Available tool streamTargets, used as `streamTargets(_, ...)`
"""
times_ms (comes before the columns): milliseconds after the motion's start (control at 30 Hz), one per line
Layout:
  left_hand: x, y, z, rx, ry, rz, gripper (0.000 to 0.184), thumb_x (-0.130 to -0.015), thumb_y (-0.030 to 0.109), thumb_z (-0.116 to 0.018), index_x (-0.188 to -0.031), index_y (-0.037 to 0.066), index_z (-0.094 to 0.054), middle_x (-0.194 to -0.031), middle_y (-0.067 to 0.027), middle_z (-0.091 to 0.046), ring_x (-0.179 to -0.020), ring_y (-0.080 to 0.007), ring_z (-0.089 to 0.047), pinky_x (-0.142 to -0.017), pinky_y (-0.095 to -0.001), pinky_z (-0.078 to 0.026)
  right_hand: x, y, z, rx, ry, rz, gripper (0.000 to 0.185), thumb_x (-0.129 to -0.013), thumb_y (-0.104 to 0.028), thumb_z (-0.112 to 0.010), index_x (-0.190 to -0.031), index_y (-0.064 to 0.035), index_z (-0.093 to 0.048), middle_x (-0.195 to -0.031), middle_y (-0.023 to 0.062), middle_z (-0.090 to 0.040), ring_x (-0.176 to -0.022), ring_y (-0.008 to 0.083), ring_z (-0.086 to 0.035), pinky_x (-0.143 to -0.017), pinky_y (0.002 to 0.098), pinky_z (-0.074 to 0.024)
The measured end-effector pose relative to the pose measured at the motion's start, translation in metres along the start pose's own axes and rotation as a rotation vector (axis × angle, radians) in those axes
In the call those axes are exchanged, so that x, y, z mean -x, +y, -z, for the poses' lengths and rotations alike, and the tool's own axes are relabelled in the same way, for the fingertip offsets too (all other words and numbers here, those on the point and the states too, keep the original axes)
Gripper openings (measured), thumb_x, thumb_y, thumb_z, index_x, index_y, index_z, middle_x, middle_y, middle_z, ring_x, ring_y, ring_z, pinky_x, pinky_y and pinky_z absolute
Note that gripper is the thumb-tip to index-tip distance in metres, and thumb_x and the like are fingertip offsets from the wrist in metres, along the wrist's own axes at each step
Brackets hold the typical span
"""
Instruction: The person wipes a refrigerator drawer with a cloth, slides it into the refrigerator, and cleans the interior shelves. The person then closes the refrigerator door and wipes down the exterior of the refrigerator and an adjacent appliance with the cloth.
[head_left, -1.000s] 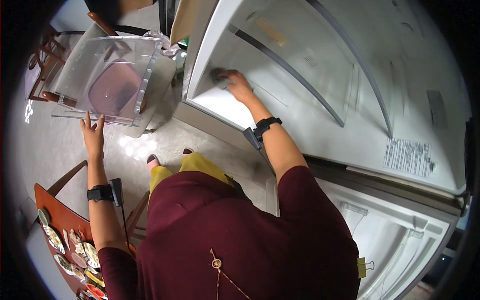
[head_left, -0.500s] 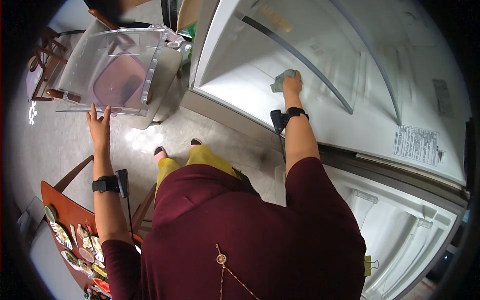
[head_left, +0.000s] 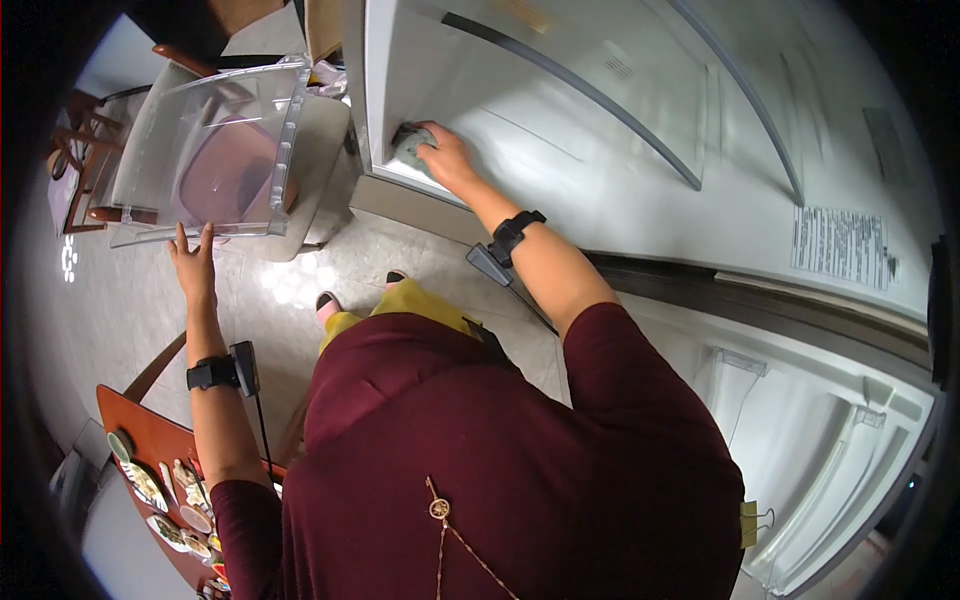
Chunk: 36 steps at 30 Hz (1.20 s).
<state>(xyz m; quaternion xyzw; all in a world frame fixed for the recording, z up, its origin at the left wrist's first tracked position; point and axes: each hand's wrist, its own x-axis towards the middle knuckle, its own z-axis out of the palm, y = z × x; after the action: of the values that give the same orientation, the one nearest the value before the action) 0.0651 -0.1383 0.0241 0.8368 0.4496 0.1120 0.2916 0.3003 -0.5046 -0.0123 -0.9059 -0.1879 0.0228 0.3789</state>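
- Head view: right hand (head_left: 448, 158) is closed around a grey-green cloth (head_left: 414, 150), pushed into the left end of the fridge compartment floor (head_left: 535, 155), near the front lip. Cloth is bunched; can't tell if it touches the side wall.
- Left hand (head_left: 196, 268): fingers spread on the near rim of the clear bin (head_left: 283, 165), which sits over a chair (head_left: 325, 130) to the left. Thumb hidden, so can't tell if it grips or only rests.
- For the corner: I'd press with fingertips through the cloth, short strokes along the seam, then pull toward the near lip.
- Refold to a clean face if it smears.
- Mind the curved grey strip (head_left: 590, 90) above the floor; wrist should stay low.
- Left arm should steady, not lean: bin could slide.
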Motion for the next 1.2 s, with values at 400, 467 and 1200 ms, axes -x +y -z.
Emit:
streamTargets(400,-0.007,-0.012,-0.005,-0.003,0.009,-0.045,0.077,-0.081,0.052,-0.063,-0.141,0.011,-0.037,-0.147,-0.0291,-0.020,-0.136,-0.0382,-0.025,-0.105,-0.0398,-0.031,0.012,0.107,0.105,0.227,0.631,-0.468,0.050,-0.078,-0.014,-0.061,-0.126,-0.0167,-0.049,-0.132,0.0176,-0.041,-0.123,0.0384,-0.037,-0.100,0.0501,-0.0334)
streamTargets(467,-0.007,-0.013,-0.006,0.007,0.015,-0.051,0.077,-0.081,0.052,-0.063,-0.141,0.011,-0.037,-0.146,-0.0291,-0.020,-0.136,-0.0382,-0.025,-0.105,-0.0397,-0.031,0.015,0.113,0.107,0.414,0.454,-0.744,0.056,-0.079,-0.021,-0.063,-0.132,-0.0216,-0.044,-0.135,0.0160,-0.036,-0.126,0.0366,-0.033,-0.100,0.0516,-0.0325)
streamTargets(1200,-0.002,0.002,-0.011,0.893,-0.195,0.422,0.107,-0.078,0.022,-0.070,-0.142,0.002,0.012,-0.132,-0.0211,-0.043,-0.101,-0.0387,-0.057,-0.076,-0.0443,-0.055,0.035,-0.006,0.003,0.123,-0.072,0.272,0.048,-0.065,-0.002,-0.067,-0.108,-0.0227,-0.058,-0.122,0.0046,-0.053,-0.119,0.0287,-0.045,-0.097,0.0450,-0.0382)
